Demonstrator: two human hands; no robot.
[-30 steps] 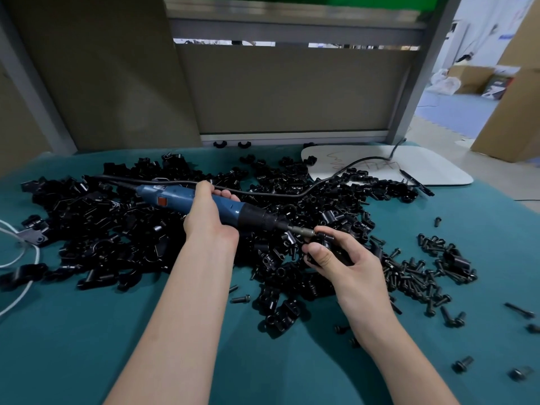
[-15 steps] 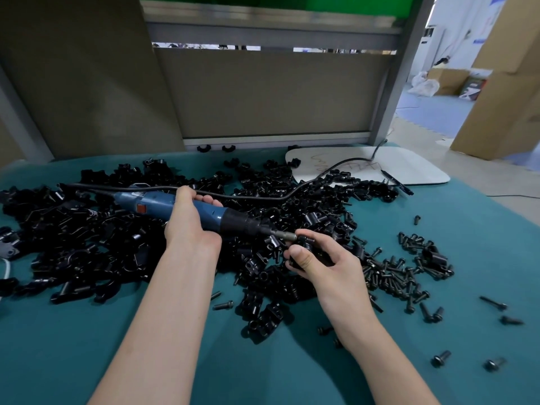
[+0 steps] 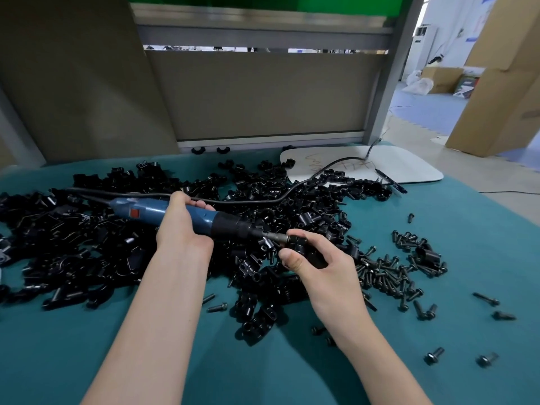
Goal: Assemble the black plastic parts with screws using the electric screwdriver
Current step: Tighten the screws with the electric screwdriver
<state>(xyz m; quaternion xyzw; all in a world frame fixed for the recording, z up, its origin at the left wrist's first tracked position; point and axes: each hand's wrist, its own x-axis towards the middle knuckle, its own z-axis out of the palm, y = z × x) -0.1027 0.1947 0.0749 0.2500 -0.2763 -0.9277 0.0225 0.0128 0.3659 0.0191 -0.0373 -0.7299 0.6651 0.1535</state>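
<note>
Near the centre of the head view, over the teal-covered table (image 3: pixel 473 235), our left hand (image 3: pixel 182 229) wraps round the blue-bodied electric screwdriver (image 3: pixel 146 210). Its fingers curl over the barrel, so the tool lies nearly level with its bit aimed toward three o'clock. Our right hand (image 3: pixel 321 270) pinches a small black plastic part (image 3: pixel 298 244) between thumb and curled fingers, holding it against the bit tip. We judge this grip braces the part against the driver's twist while a screw goes in, though the screw itself is hidden. That part sits just right of centre, above the heap, glossy and blocky with a rounded end; finer detail we cannot tell. A broad heap of loose black plastic parts (image 3: pixel 73 244) spreads from nine o'clock to the centre, within easy reach. Dark metal screws (image 3: pixel 388 273) lie scattered at three to four o'clock beside the holding hand, handy for the next pick. The screwdriver's black cable (image 3: pixel 248 202) trails toward one o'clock across a white board (image 3: pixel 409 171).
</note>
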